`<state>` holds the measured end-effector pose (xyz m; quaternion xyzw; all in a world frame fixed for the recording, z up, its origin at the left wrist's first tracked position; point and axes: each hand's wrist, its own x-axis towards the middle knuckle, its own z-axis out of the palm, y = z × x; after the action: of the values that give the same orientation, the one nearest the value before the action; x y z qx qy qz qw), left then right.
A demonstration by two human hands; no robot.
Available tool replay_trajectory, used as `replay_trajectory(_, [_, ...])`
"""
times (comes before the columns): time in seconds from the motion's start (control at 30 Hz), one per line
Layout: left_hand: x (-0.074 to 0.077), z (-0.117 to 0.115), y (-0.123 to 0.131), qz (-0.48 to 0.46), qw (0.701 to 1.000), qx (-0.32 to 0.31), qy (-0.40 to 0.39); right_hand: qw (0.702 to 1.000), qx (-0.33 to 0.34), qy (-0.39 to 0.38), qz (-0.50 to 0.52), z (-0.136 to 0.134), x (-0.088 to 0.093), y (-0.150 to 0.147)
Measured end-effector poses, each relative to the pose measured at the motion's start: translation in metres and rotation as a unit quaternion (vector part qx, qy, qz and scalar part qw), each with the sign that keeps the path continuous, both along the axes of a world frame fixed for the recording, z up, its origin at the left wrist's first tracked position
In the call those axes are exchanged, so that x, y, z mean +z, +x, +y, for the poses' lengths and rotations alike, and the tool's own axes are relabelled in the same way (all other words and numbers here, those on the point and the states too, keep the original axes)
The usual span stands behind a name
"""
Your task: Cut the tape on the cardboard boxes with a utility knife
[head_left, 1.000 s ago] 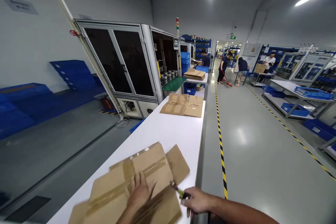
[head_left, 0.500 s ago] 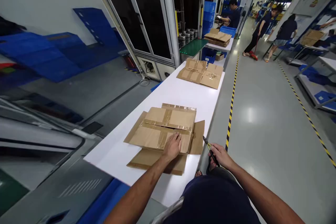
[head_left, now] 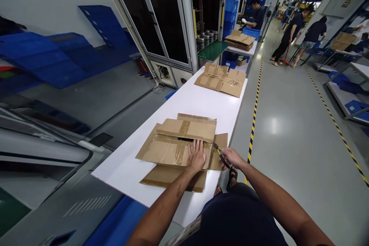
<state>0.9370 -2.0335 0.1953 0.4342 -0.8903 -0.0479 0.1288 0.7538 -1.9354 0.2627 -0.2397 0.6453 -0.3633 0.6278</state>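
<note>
A taped cardboard box point(head_left: 164, 150) lies flattened on the white table point(head_left: 121, 173) in front of me, its flaps spread out. My left hand point(head_left: 197, 157) rests on its near flap with the fingers stretched towards the seam. A narrow dark gap shows along that seam. In my right hand point(head_left: 232, 157) is a pair of pliers point(head_left: 221, 154) with dark and yellow-green handles. Their tip is at the right end of the seam, by the tape; whether it touches the tape I cannot tell.
Another flattened box point(head_left: 215, 78) lies farther up the table. Beyond it are a stack of cardboard point(head_left: 240, 40) and blue bins point(head_left: 230, 17). A glass-doored machine point(head_left: 155, 19) stands on the left. Several people are farther off, one person point(head_left: 292, 32) with a red broom in the aisle.
My right hand has brought the pliers left and up, from beside the table to the box's seam. My left hand has shifted right and its fingers have straightened. The seam has opened slightly.
</note>
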Motion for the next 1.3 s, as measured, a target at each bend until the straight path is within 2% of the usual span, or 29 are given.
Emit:
replay_trajectory(0.27, [-0.007, -0.004, 0.0, -0.026, 1.0, 0.008, 0.007, 0.998, 0.022, 0.039, -0.043, -0.013, -0.006, -0.011])
replay_trajectory(0.57, [0.007, 0.001, 0.0, -0.028, 1.0, 0.01, -0.006, 0.992, 0.023, 0.096, -0.075, -0.019, 0.019, -0.019])
replay_trajectory(0.83, [0.01, 0.002, -0.004, -0.089, 0.996, -0.003, 0.001, 0.992, 0.03, 0.092, -0.077, -0.02, 0.011, -0.017])
replay_trajectory(1.1, [0.018, -0.004, -0.012, -0.136, 0.99, 0.008, 0.045, 0.997, 0.023, 0.068, -0.037, -0.018, 0.019, -0.009])
replay_trajectory(1.3, [0.028, -0.015, -0.02, -0.142, 0.983, 0.085, 0.079, 0.997, 0.039, 0.059, -0.02, -0.02, 0.018, 0.002])
